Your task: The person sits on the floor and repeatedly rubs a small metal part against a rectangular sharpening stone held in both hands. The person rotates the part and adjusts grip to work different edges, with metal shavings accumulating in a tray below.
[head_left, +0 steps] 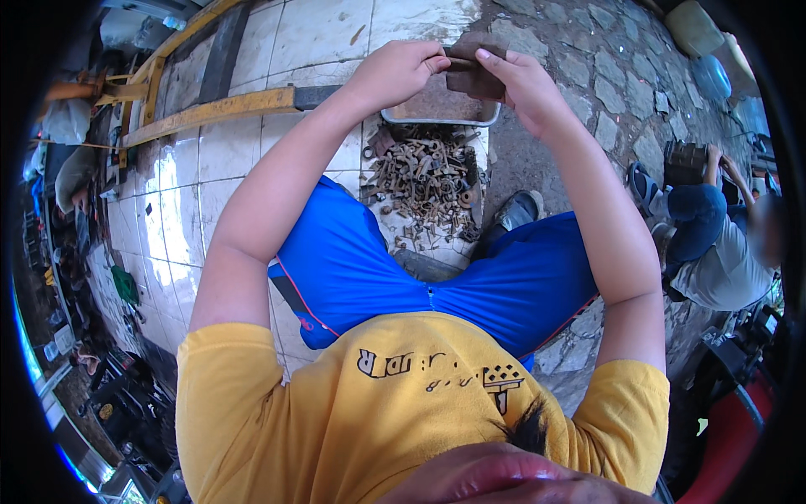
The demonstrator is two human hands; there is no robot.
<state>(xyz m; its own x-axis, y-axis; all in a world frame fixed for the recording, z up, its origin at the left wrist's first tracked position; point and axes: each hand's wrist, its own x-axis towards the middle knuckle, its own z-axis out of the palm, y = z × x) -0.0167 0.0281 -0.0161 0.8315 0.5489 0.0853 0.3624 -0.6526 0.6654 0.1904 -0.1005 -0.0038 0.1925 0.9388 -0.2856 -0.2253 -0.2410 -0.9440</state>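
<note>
Both of my hands are raised over a shallow metal tray (437, 122) at the far middle. My right hand (525, 88) grips a worn brown piece like cloth or sandpaper (477, 82), its thumb pressed on top. My left hand (401, 74) is closed in a pinch at the left edge of the brown piece. Something small and dark shows by those fingertips, too small to name. Nearer to me, between my feet, lies a pile of rusty bolts, nuts and other small metal parts (424, 172) on the tiles.
A yellow and black metal frame (218, 111) stands at the left, one bar reaching toward the tray. Another person (722, 252) crouches at the right by a dark crate-like object (686, 163). Plastic containers (695, 32) stand at the far right on stone paving. Clutter lines the left edge.
</note>
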